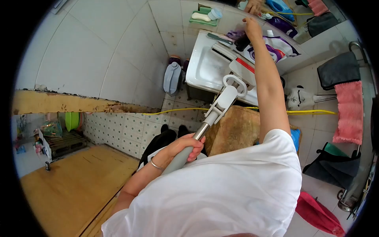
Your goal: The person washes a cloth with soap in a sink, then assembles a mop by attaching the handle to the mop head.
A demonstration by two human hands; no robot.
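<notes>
My left hand (pixel 182 150), with a bangle at the wrist, is wrapped round the grey pole of a mop (pixel 179 160). The pole slants up and away from me to a white loop-shaped lever (pixel 235 85). Beyond the lever, a long pale head with a red strip (pixel 245 65) lies across the white sink (pixel 203 63). My right arm stretches over the sink's right side. At its end my right hand (pixel 252 28) is near the mirror, fingers curled; what they hold, if anything, is hidden. Just below that hand are a dark object (pixel 241 42) and a purple-and-white pouch (pixel 272 48).
A green soap dish (pixel 204 17) is on the wall. A grey jug (pixel 172 79) stands left of the sink. A yellow hose (pixel 173 111) crosses behind a brown board (pixel 231 132). Cloths, including a pink one (pixel 349 112), hang at right. A wooden panel (pixel 79 185) is at left.
</notes>
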